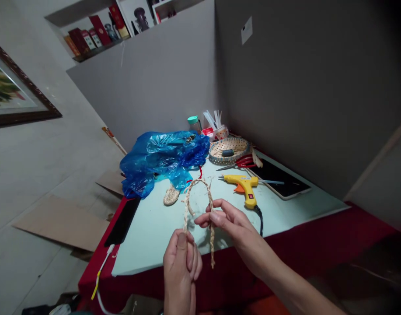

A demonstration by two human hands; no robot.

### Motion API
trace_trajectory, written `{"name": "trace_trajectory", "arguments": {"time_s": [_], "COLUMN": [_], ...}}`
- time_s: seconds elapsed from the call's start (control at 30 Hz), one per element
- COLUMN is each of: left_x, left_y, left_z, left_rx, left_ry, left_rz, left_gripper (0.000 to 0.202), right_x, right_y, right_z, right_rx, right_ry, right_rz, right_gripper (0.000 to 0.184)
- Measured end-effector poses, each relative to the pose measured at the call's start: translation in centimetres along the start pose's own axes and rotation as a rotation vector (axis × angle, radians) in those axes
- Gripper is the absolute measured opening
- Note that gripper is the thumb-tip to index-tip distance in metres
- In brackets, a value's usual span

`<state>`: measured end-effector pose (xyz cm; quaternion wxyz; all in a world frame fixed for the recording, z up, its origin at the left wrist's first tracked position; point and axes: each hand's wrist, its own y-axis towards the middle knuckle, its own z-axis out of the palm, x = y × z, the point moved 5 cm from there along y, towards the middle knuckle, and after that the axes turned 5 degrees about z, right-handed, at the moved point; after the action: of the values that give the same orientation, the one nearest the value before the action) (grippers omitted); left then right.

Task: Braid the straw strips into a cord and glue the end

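A braided straw cord point(200, 181) arches up between my two hands in a loop. My left hand point(182, 258) is closed around its left side, thumb on top. On the other side, my right hand point(224, 218) pinches the cord between thumb and fingers, and a loose end hangs below it. Beyond the loop, a small woven straw sole-shaped piece point(171, 195) lies on the pale green board point(144, 236). To the right of my right hand rests a yellow glue gun point(244, 186) with an orange trigger and a black cable.
A blue plastic bag point(164, 155) covers the back left. Behind the glue gun are red-handled scissors point(241, 162), a woven basket point(216, 153), a cup of glue sticks point(221, 131) and a jar point(194, 124). A dark tablet point(282, 179) lies right; a black phone-like slab point(123, 223) lies left.
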<state>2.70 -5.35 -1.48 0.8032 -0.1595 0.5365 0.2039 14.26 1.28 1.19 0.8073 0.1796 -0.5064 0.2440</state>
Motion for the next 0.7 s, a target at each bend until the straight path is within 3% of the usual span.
{"name": "trace_trajectory", "arguments": {"time_s": [0.2, 0.37, 0.5, 0.6, 0.7], "left_x": [0.5, 0.5, -0.1, -1.2, -2.6], "left_y": [-0.2, -0.6, 0.2, 1.6, 3.6], "left_z": [-0.8, -1.5, -1.7, -1.6, -1.6], "left_rx": [0.0, -0.037, -0.094, -0.11, -0.126], "left_ry": [0.028, 0.015, 0.006, 0.022, 0.058], "left_rz": [0.035, -0.007, -0.055, -0.077, -0.096], "left_gripper": [0.034, 0.039, 0.042, 0.044, 0.04], "right_x": [-0.2, -0.8, 0.3, 2.4, 5.1], "right_y": [0.4, 0.9, 1.4, 2.3, 3.5], "right_z": [-0.7, -1.2, -1.9, -3.5, -6.1], "right_rx": [-0.003, -0.004, 0.012, 0.014, -0.024], "right_ry": [0.006, -0.005, -0.08, -0.253, -0.6], "right_rz": [-0.021, -0.022, 0.013, 0.051, 0.01], "right_gripper": [0.018, 0.019, 0.023, 0.026, 0.027]}}
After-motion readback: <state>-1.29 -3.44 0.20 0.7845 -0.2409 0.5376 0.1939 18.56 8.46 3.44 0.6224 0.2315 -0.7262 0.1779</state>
